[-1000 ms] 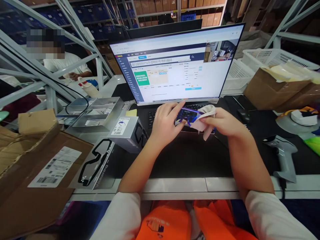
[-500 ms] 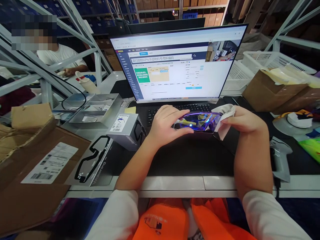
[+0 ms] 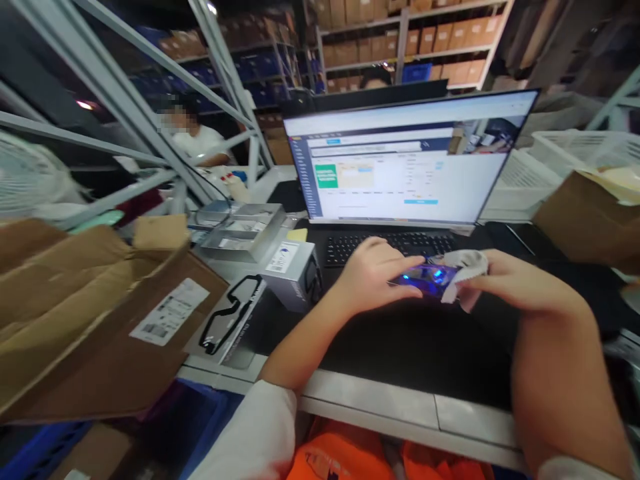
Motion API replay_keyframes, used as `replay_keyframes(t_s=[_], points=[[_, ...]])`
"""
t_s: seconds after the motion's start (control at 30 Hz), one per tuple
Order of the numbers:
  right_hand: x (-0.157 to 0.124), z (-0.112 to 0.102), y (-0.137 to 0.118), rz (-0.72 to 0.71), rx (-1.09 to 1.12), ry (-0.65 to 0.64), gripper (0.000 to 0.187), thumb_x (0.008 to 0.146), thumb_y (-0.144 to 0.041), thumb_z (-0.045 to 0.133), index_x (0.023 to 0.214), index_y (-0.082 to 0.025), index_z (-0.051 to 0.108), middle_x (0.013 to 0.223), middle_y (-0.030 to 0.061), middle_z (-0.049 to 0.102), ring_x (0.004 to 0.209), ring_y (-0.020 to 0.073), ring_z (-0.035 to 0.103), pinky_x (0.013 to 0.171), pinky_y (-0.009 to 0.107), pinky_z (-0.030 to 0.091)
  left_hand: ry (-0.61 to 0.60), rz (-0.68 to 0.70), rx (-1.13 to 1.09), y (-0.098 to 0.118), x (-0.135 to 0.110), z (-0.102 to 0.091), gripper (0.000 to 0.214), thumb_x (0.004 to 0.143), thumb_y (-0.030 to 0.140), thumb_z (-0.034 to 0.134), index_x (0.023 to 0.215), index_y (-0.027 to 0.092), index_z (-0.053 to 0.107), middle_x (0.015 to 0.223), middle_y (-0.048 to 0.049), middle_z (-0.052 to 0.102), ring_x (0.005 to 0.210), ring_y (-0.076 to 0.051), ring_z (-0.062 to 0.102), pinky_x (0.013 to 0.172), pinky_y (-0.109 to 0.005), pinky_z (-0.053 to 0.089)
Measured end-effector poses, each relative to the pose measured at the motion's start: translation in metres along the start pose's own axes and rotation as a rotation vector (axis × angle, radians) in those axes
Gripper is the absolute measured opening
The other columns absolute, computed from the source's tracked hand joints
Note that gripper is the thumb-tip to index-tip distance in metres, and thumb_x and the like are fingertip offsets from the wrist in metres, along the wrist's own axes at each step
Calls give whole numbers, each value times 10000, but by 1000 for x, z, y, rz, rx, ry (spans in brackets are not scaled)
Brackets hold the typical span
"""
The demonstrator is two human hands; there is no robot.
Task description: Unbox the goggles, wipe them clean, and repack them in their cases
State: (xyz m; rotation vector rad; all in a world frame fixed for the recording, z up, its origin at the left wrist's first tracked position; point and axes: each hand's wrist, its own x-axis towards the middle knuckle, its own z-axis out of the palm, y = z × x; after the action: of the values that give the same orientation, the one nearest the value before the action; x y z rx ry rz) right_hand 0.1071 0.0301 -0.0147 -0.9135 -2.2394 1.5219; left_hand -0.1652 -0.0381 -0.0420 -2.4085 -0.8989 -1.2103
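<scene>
Both hands hold a pair of glasses (image 3: 425, 279) with blue-tinted shiny lenses over the black desk mat (image 3: 400, 347), in front of the keyboard (image 3: 385, 245). My left hand (image 3: 373, 277) grips the left end of the glasses, fingers curled round it. My right hand (image 3: 510, 283) pinches a pale cleaning cloth (image 3: 467, 267) against the right end of the glasses. The picture is blurred by motion.
A lit monitor (image 3: 410, 167) stands behind the keyboard. A grey product box (image 3: 295, 270), a flat glasses package (image 3: 230, 320) and an open metal tray (image 3: 245, 230) lie left. A big open cardboard box (image 3: 90, 313) fills the left. White baskets and a carton (image 3: 585, 213) sit right. Another person (image 3: 200, 140) sits behind the rack.
My head has turned left, so everything has shifted right in view. The glasses have stayed between my hands, lowered a little toward the mat, with the cloth still at their right end.
</scene>
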Motion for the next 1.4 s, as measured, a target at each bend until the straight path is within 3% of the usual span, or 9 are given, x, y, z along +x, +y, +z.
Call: replay_keyframes(t_s=[0.17,0.3,0.4,0.53,0.67,0.93,1.13,1.23,1.4], points=[[12,25,-4,-7,-10,173,325,778,-511,741,892,-208,729,699,63,699,490,223,625,424,334,511,-24,-20,47,4,-3,11,448,940,499,648,1232,162,696,990,-55,778,892,-167,705,1025,-378,477],[19,40,-8,0,1,279,349,798,-582,691,861,-238,683,574,51,628,441,252,589,407,371,468,27,-144,116,12,-5,20,546,901,493,661,1333,160,642,1217,-131,741,1295,-287,609,1213,-503,323],[21,47,-11,-45,-21,391,311,829,-554,669,902,-252,685,646,69,668,486,263,591,442,392,472,75,-162,139,16,-6,25,546,885,449,656,1362,186,620,1312,-130,707,1389,-300,542,1253,-533,258],[20,57,-17,-127,-135,516,278,844,-497,637,863,-222,669,720,63,687,586,237,601,511,356,488,54,-188,164,19,-6,24,609,865,509,654,1385,198,600,1380,-146,662,1398,-321,535,1240,-569,283],[16,64,-24,-237,-269,598,215,836,-400,598,821,-197,668,752,42,697,660,213,617,598,322,493,52,-190,177,21,-5,21,570,895,527,640,1355,191,614,1403,-147,643,1427,-300,512,1247,-534,308],[11,64,-30,-223,-225,540,216,857,-365,612,910,-174,697,872,55,734,775,224,673,692,318,520,200,-145,29,21,-2,25,533,850,372,718,1326,183,574,1324,-170,654,1379,-331,553,1185,-559,407],[2,46,-29,-133,0,365,383,833,-343,651,1177,-176,630,702,23,709,595,220,677,589,321,549,368,-222,-64,7,1,10,600,735,345,812,1270,202,580,1218,-131,636,1252,-315,608,1075,-499,516],[-4,36,-24,-156,21,312,406,817,-347,687,1179,-171,633,778,52,738,647,234,710,647,339,586,332,-276,-79,5,0,1,597,736,344,801,1275,221,575,1252,-122,617,1263,-311,591,1083,-494,512],[7,45,-18,-121,-40,242,383,882,-464,671,1145,-188,630,742,28,703,458,170,592,443,290,481,173,-229,-18,11,-2,11,531,778,463,760,1210,180,634,1158,-126,631,1131,-282,623,1048,-467,535]])
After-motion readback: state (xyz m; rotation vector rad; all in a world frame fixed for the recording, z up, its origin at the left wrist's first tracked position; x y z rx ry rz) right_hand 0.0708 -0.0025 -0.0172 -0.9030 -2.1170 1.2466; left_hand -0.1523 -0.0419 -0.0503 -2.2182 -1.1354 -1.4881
